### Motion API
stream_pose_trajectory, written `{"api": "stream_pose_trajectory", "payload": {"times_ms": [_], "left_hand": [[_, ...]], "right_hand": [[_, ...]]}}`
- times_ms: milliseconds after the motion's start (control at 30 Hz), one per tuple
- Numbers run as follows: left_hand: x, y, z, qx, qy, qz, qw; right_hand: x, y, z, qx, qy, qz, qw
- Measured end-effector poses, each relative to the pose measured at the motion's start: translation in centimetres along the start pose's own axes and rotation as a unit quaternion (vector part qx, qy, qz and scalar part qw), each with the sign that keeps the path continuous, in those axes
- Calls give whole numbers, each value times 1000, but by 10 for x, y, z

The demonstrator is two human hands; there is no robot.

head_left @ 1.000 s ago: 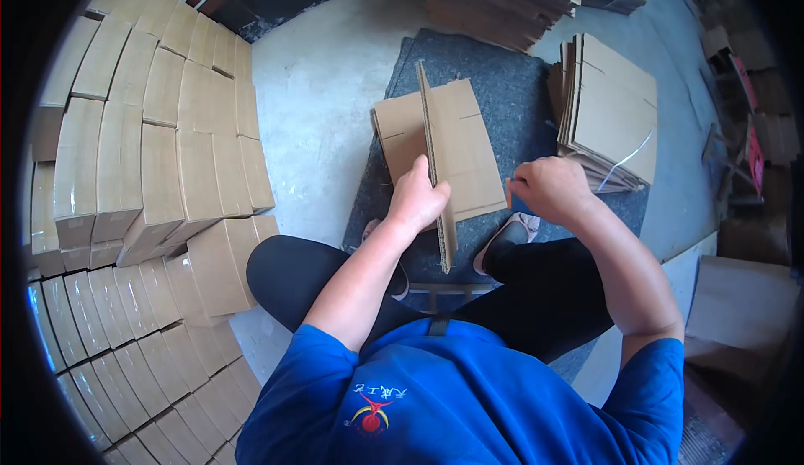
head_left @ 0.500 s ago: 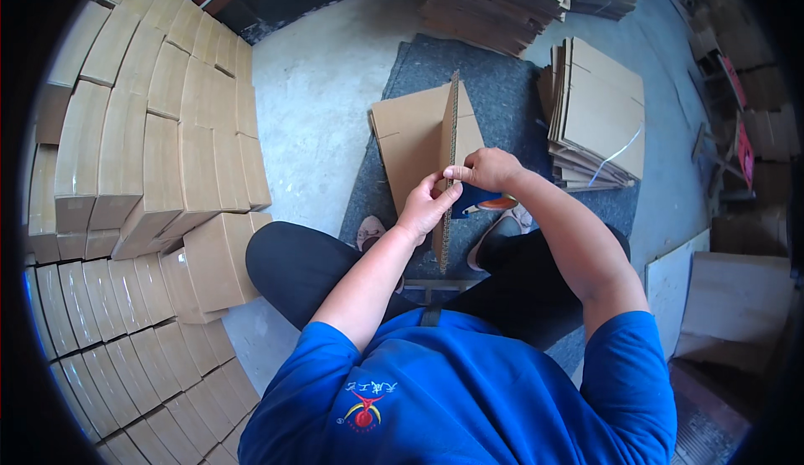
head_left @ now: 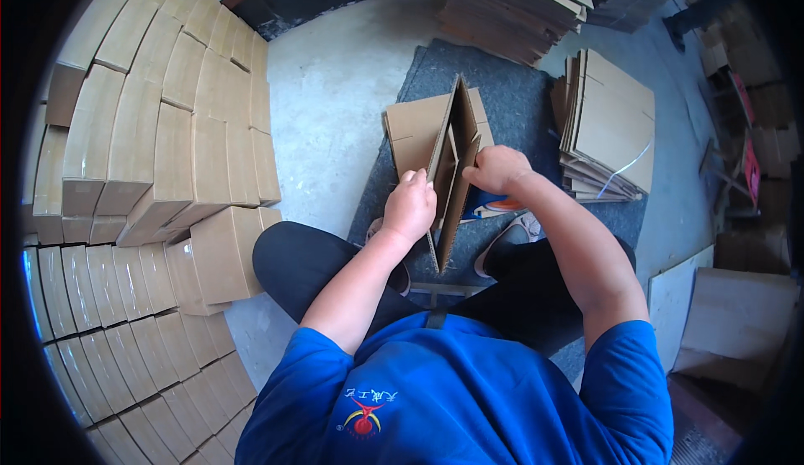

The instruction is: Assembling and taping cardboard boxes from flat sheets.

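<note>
A brown cardboard box [head_left: 456,205] stands on edge between my knees, its two side panels parted into a narrow wedge with flaps showing inside. My left hand [head_left: 410,205] grips the left panel's edge, fingers curled over it. On the opposite side, my right hand [head_left: 498,170] is closed on the right panel's upper edge. Behind the box, a flat cardboard piece [head_left: 406,130] lies on the dark grey mat [head_left: 511,88]. Partly hidden under my right hand is a blue and orange object [head_left: 502,206] whose kind I cannot make out.
Closed cartons [head_left: 126,138] are piled high along the left. A strapped stack of flat cardboard [head_left: 615,113] sits to the right of the mat, with a taller stack [head_left: 507,17] farther back. My shoe [head_left: 523,229] rests on the mat near the box.
The folded cardboard has been pulled apart into an open wedge. My hands have separated, the left moving slightly left and the right a little to the right.
</note>
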State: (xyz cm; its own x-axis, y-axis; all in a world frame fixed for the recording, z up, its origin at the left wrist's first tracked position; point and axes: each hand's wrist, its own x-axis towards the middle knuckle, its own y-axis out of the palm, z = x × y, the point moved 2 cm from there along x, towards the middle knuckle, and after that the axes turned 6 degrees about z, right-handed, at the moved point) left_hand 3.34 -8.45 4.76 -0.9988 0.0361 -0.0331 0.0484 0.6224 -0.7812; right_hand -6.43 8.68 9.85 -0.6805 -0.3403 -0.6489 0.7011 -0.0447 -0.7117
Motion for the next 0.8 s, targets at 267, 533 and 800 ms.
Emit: {"api": "stream_pose_trajectory", "payload": {"times_ms": [267,533,800], "left_hand": [[-17,-17,10,147,-96,122,977],[55,-11,-8,434,70,26,898],[86,75,17,502,114,192,836]], "right_hand": [[13,-37,-53,67,109,-69,989],[37,-16,-41,80,75,-128,986],[52,11,-42,52,35,-241,968]]}}
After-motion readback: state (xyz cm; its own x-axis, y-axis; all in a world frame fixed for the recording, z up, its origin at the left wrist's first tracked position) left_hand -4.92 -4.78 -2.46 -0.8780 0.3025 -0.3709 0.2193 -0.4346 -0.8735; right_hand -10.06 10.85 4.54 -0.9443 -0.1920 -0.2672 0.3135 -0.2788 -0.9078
